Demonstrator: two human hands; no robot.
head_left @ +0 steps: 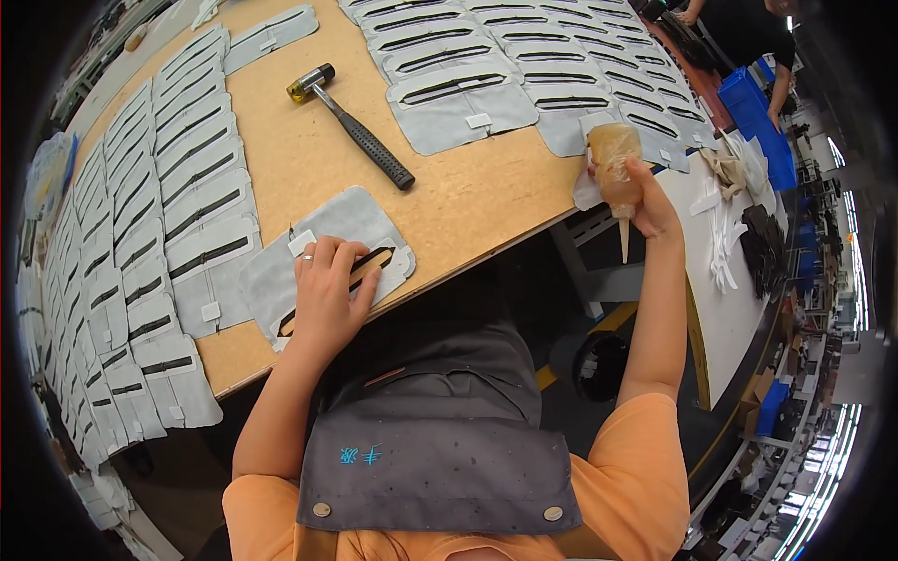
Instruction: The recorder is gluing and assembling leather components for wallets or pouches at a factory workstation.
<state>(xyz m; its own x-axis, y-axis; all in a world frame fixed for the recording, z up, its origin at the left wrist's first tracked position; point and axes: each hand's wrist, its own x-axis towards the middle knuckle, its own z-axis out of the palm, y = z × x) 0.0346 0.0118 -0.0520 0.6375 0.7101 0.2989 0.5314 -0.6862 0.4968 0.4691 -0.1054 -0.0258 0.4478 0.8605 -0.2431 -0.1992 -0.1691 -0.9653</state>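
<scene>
Tabletop (pixel 281 159) partly hidden; right grip (pixel 655 206) clasps bottle (pixel 613 154); left grip (pixel 327 285) on panel (pixel 351 217), hold unclear

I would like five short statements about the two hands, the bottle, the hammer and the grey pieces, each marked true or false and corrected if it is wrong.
1. The right hand has the squeeze bottle in its grip. True.
2. The bottle's nozzle points upward. False: the nozzle points down.
3. The left hand rests on a grey piece. True.
4. The hammer is in the left hand. False: the hammer lies on the wooden tabletop, with neither hand touching it.
5. More grey pieces lie in rows to the left and right of the hammer. True.
</scene>
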